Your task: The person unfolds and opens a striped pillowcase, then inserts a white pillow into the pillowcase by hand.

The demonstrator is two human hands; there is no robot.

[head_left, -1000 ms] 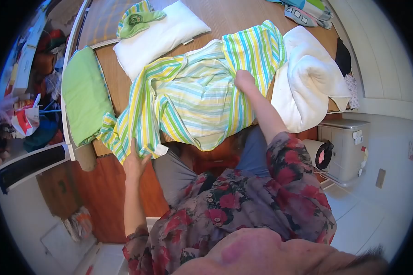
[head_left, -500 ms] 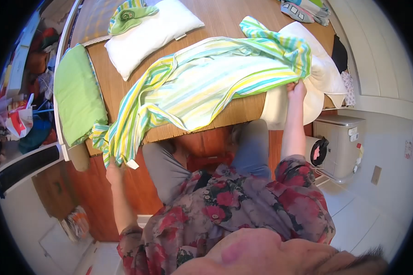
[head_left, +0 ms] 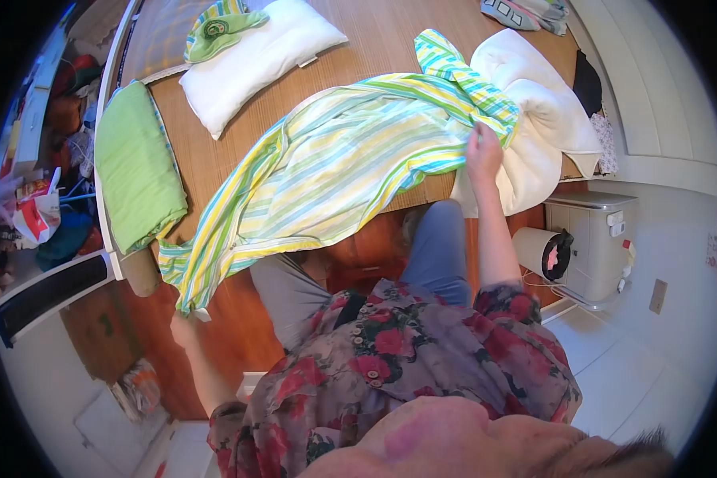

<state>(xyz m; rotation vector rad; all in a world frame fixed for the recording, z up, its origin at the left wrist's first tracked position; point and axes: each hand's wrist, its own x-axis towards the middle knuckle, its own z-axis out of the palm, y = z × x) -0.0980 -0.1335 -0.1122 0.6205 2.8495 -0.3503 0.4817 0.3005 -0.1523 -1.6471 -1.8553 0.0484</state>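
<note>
Two bare hands work well apart at a wooden table. At left, beyond a green folded bundle, the left hand pinches a tagged corner of a striped cloth, arm angled outward, low. The cloth has just settled flatter across the tabletop, its near side now drooping past the edge, leaving more of it spread. At right, the right hand has shifted inward, forearm upright, fingers touching cloth beside a white quilt; its grip cannot be told.
</note>
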